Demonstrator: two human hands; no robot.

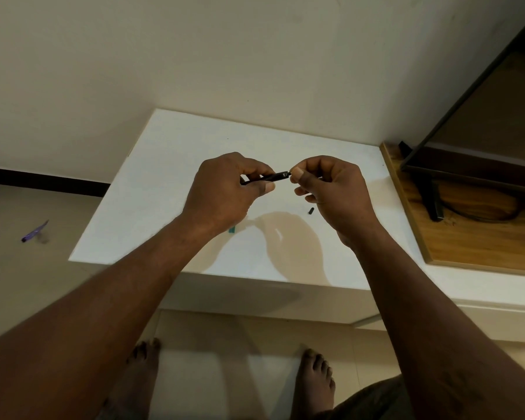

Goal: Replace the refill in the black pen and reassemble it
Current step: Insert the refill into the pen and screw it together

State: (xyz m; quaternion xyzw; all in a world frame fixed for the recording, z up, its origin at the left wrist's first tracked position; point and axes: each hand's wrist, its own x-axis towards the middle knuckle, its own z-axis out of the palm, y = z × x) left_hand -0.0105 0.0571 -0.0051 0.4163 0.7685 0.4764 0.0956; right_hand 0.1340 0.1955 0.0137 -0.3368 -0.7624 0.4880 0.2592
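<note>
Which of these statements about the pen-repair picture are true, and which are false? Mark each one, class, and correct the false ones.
1. The left hand grips the black pen. True.
2. A purple object lies on the floor, off the table. True.
3. The small black piece lies on the floor. False: it lies on the white table.
4. The right hand rests flat on the table. False: it is raised, with its fingers curled at the pen's end.

White table (170, 177); black cap (310, 211), teal piece (232, 229)
</note>
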